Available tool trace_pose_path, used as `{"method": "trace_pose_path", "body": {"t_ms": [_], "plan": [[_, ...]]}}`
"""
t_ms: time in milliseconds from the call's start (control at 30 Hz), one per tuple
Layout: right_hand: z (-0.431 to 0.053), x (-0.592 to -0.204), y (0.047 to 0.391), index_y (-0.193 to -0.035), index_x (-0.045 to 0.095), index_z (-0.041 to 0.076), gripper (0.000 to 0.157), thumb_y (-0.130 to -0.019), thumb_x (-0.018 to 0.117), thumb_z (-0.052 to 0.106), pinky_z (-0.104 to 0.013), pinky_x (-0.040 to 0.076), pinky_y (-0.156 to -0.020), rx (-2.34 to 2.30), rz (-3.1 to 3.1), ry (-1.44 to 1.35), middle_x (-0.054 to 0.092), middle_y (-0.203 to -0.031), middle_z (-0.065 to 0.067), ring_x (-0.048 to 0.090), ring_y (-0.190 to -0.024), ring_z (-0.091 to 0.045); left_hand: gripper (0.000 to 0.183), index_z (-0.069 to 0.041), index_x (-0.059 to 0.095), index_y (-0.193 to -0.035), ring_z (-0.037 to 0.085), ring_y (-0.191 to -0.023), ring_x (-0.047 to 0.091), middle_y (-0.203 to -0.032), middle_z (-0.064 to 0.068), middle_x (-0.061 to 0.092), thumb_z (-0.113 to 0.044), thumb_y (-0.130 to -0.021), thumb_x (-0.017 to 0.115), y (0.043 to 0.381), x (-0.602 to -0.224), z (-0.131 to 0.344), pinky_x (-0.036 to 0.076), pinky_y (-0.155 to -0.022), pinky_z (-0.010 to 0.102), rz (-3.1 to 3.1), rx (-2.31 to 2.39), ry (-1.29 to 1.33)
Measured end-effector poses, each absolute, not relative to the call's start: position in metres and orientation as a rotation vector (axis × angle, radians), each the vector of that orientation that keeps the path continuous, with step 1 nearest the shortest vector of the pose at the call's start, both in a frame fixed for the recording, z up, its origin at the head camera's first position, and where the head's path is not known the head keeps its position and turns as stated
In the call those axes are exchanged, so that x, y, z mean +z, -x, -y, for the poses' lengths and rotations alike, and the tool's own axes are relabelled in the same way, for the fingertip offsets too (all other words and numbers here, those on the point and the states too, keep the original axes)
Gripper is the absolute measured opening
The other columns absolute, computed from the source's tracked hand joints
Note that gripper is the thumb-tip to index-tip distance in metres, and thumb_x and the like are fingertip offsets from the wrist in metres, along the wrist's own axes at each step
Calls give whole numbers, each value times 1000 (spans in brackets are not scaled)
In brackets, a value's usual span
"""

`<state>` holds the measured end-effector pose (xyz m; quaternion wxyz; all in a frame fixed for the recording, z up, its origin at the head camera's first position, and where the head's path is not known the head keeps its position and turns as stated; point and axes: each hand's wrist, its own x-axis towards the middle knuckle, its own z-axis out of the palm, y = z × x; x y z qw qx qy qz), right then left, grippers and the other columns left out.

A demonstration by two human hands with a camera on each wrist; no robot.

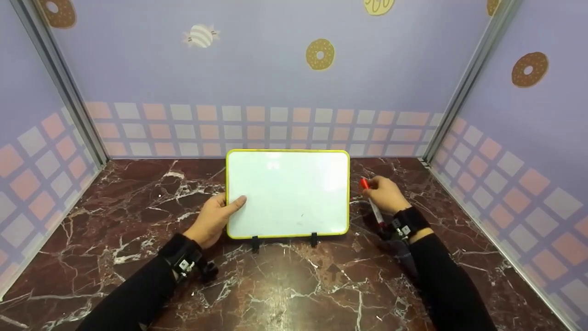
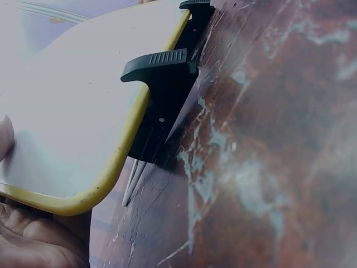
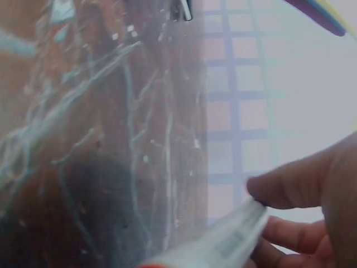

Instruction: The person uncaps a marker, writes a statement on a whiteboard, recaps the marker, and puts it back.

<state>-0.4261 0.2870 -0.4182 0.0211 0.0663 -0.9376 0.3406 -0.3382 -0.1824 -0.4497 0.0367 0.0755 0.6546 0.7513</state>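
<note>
A small whiteboard (image 1: 289, 193) with a yellow frame stands upright in the middle of the head view, its lower edge behind two black stand hooks (image 2: 156, 64). My left hand (image 1: 213, 218) grips the board's left edge, the thumb (image 1: 237, 202) on the white face and the other fingers behind it. To the right of the board, my right hand (image 1: 387, 195) pinches a marker (image 1: 376, 213) between thumb and fingers. The marker has a white barrel and a red cap (image 1: 364, 183) at its upper end. A few small dark marks show low on the board's face.
The board stands on a dark red marble-patterned table (image 1: 285, 294). Purple wall panels (image 1: 257, 82) with donut pictures and pink and white squares enclose the back and both sides. Grey metal posts (image 1: 468, 87) stand at the back corners.
</note>
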Motion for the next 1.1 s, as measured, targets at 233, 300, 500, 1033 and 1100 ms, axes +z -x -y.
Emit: {"method": "trace_pose_path", "body": {"t_ms": [233,300,500,1033,1100], "plan": [[-286,-407,425,-148,57,-10,45,-113,61,19,-38,56,-90,1240,2727,-154,74,-127,-28,73,-110,-39,36,7,64,-136,25,-99,81,-113,12,81,-21,-114,68,339,-449,181,68,-87,43,-1996,2313,-223],[-285,-404,424,-149,56,-9,46,-114,60,20,-35,56,-89,1280,2675,-157,73,-128,-28,74,-112,-41,36,7,63,-137,25,-100,81,-113,12,81,-21,-114,68,339,-449,181,68,-87,44,-1988,2317,-222],[-282,-397,418,-153,57,-5,47,-116,60,25,-30,55,-83,1335,2506,-205,74,-125,-28,73,-106,-42,39,8,62,-139,26,-101,81,-115,13,81,-21,-114,69,339,-449,181,68,-88,45,-1975,2321,-225],[-245,-376,396,-132,71,-4,29,-109,76,14,-20,50,-68,1391,2148,-432,77,-100,-19,64,-79,-11,46,8,60,-143,28,-105,80,-120,16,79,-24,-113,71,337,-449,183,68,-90,46,-2000,2290,-245],[-239,-374,392,-129,72,-4,27,-107,78,10,-19,49,-67,1387,2124,-453,77,-99,-18,63,-77,-10,49,8,57,-147,28,-108,80,-123,17,78,-25,-113,71,337,-449,184,68,-91,46,-2021,2276,-259]]}}
